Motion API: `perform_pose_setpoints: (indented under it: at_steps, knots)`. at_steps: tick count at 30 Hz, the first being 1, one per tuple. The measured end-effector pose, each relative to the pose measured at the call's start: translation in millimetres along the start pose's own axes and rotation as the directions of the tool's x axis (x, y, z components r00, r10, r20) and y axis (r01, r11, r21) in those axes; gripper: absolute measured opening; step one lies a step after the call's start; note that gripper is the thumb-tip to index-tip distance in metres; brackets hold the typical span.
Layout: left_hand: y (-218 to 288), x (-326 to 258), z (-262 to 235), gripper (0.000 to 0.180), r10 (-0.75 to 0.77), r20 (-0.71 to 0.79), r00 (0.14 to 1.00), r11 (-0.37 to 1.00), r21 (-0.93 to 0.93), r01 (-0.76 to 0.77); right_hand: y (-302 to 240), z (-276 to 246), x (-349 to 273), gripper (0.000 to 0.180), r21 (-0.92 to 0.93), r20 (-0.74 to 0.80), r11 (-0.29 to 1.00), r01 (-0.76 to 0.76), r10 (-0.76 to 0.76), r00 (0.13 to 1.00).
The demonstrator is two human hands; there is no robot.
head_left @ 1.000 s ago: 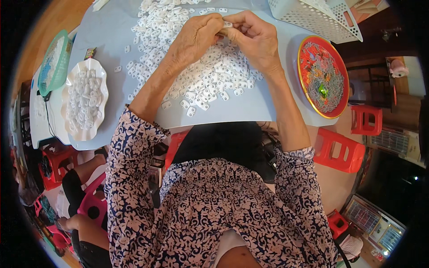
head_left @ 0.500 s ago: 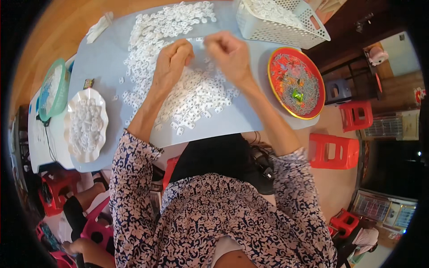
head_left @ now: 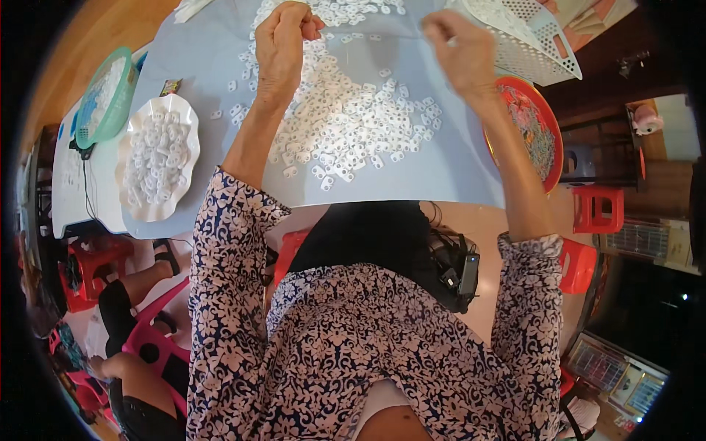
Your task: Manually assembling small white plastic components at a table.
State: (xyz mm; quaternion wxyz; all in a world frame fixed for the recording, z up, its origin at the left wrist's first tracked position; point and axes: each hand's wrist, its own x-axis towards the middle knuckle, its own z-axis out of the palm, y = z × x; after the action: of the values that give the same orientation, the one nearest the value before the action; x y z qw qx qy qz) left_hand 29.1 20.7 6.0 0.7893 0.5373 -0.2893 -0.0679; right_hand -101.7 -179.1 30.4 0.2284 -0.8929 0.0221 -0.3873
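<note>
- left hand (head_left: 283,37) is raised over the far side of the grey table (head_left: 412,176), fingers curled in and pressed together; what they pinch is too small to tell.
- right hand (head_left: 460,48) is lifted and blurred, its grip unclear.
- small white pieces (head_left: 353,117) lie heaped between and below both hands.
- a white perforated basket (head_left: 529,33) sits just beyond the right hand, a red tray (head_left: 540,140) beside that forearm.
- a white scalloped dish (head_left: 158,165) of pieces sits well left.

White plastic pieces (head_left: 346,117), pale-blue table (head_left: 412,176), red tray (head_left: 553,147) — navy-white floral sleeves (head_left: 228,250)

A white scalloped plate (head_left: 157,158), green basket (head_left: 103,95), white perforated basket (head_left: 529,33) and red stools (head_left: 597,209) surround the table.
</note>
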Motion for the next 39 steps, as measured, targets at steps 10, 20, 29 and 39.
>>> perform_pose_setpoints:
  at_steps: [10, 20, 29, 39]
  knots:
    - [-6, 8, -9, 0.024, 0.049, -0.026, 0.998, 0.999, 0.024, -0.049, -51, 83, -12, 0.016, 0.122, 0.398, 0.992, -0.016, -0.035, 0.917]
    - [4, 12, -9, 0.025, 0.074, -0.082, 0.994, 0.997, -0.004, -0.074, -37, 67, 7, 0.017, 0.157, 0.473, 0.986, -0.063, -0.019, 0.881]
    - [-2, 10, -8, 0.025, -0.001, -0.052, 0.999, 0.998, -0.06, -0.002, -51, 59, 0, 0.02, 0.126, 0.678, 0.989, -0.08, -0.027, 0.735]
    - [-7, 0, 7, 0.023, -0.059, 0.024, 0.998, 0.998, 0.031, 0.058, -27, 34, -14, 0.016, 0.137, 0.507, 0.955, -0.261, 0.159, 0.847]
